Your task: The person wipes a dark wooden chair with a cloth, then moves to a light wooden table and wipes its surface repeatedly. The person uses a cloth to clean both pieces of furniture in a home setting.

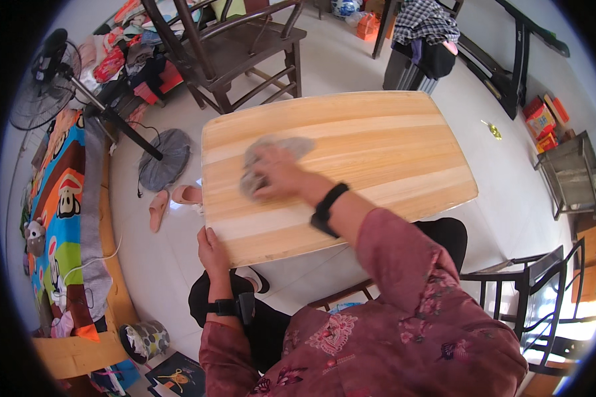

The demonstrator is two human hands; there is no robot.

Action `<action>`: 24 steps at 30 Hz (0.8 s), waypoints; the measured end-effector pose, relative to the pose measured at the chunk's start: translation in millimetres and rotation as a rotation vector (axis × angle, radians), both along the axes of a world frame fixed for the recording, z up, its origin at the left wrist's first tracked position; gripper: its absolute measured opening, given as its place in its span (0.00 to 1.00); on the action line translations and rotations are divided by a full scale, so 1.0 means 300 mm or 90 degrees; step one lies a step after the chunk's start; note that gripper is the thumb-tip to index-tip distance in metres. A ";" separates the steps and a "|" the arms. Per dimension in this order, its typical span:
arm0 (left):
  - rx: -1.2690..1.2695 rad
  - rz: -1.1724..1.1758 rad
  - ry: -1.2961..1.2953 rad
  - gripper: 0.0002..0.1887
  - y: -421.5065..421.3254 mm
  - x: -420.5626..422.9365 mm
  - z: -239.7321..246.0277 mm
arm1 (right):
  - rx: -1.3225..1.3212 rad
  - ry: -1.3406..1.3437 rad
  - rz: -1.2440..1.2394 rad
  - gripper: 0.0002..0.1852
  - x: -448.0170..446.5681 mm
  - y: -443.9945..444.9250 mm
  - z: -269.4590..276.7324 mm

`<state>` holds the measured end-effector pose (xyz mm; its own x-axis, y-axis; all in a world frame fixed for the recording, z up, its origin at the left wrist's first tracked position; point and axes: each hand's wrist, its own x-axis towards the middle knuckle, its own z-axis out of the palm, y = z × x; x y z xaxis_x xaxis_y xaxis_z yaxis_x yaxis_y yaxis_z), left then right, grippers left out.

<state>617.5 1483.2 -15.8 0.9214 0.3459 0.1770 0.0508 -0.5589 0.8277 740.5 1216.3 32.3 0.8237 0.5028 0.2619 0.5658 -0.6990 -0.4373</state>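
Observation:
Before me is a light wooden tabletop [357, 144] with a striped grain and rounded corners, spanning the middle of the head view. My right hand [278, 171] presses a grey cloth [302, 145] onto its left half; hand and cloth are blurred. Part of the cloth is bunched under my fingers and one end spreads to the right. My left hand [213, 250] grips the near left corner of the tabletop, thumb along the edge. How the tabletop is supported underneath is hidden.
A dark wooden armchair [248, 42] stands just beyond the tabletop. On the left are a pedestal fan [114, 119], pink slippers [159, 211], a bed [69, 238] and a waste bin [151, 337]. A treadmill [496, 74] and a black chair [536, 293] are on the right.

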 end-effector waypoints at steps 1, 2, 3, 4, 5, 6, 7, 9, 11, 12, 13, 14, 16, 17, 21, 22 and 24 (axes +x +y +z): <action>-0.008 0.003 0.017 0.21 0.004 0.005 -0.010 | 0.039 -0.010 0.062 0.29 -0.027 0.091 0.003; -0.028 -0.002 0.014 0.21 0.013 0.011 -0.019 | 0.057 -0.020 0.087 0.26 -0.072 0.176 0.005; -0.050 -0.010 -0.002 0.21 0.023 0.017 -0.029 | 0.087 -0.045 0.116 0.24 -0.125 0.251 0.009; -0.135 -0.037 -0.016 0.22 0.031 0.021 -0.038 | 0.090 -0.044 0.141 0.23 -0.173 0.313 0.017; -0.224 -0.067 -0.042 0.24 0.039 0.023 -0.046 | 0.073 -0.025 0.166 0.21 -0.217 0.348 0.023; -0.324 -0.069 -0.038 0.25 0.045 0.022 -0.051 | 0.112 -0.046 0.188 0.20 -0.262 0.355 0.024; -0.344 -0.067 -0.049 0.26 0.047 0.023 -0.053 | 0.119 -0.035 0.205 0.20 -0.306 0.355 0.026; -0.404 -0.021 -0.018 0.29 0.047 0.023 -0.046 | 0.131 -0.034 0.239 0.19 -0.356 0.306 0.028; -0.367 -0.030 0.000 0.31 0.038 0.015 -0.031 | 0.132 -0.046 0.274 0.18 -0.413 0.201 0.015; -0.347 -0.037 -0.001 0.31 0.035 0.018 -0.019 | 0.148 -0.045 0.250 0.18 -0.437 0.133 0.009; -0.332 -0.037 -0.002 0.31 0.026 0.019 -0.008 | 0.158 -0.043 0.227 0.19 -0.458 0.056 0.006; -0.330 -0.033 -0.017 0.32 0.014 0.016 -0.001 | 0.169 -0.041 0.207 0.19 -0.480 -0.023 0.003; -0.286 -0.008 -0.009 0.32 0.003 0.007 0.017 | 0.176 -0.036 0.122 0.19 -0.519 -0.194 -0.003; -0.264 -0.001 -0.008 0.32 -0.003 0.005 0.022 | 0.155 -0.046 0.062 0.19 -0.538 -0.281 -0.007; -0.252 0.011 0.001 0.32 -0.010 0.011 0.035 | 0.103 -0.097 -0.159 0.18 -0.600 -0.629 -0.017; -0.249 0.005 -0.003 0.32 -0.008 0.013 0.035 | 0.082 -0.109 -0.221 0.20 -0.620 -0.712 -0.015; -0.243 0.002 -0.002 0.33 -0.004 0.014 0.029 | 0.033 -0.056 -0.350 0.20 -0.652 -0.875 -0.002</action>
<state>621.7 1482.0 -7.1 0.9203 0.3895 0.0373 0.0494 -0.2101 0.9764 544.9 953.9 31.7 0.9352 -0.0099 0.3539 0.1595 -0.8807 -0.4461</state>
